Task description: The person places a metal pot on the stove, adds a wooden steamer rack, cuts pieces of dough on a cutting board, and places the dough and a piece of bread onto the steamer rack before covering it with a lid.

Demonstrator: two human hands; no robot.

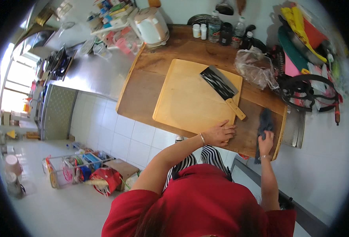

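My left hand (221,134) rests on the near right corner of a light wooden cutting board (192,97), fingers slightly spread. A cleaver (218,83) with a wooden handle lies slantwise on the board's right part, its handle reaching past the right edge. To the right of the board, my right hand (266,142) grips a dark grey cloth (265,120) on the wooden tabletop (141,83). The cloth stretches away from my fingers, and part of it hangs over the near edge.
An electric kettle (152,26), bottles (214,27) and a clear plastic bag (255,66) stand or lie along the table's back. Stacked basins (303,38) and dark metal kitchenware (306,91) are at the right. A metal counter (103,71) adjoins the left side.
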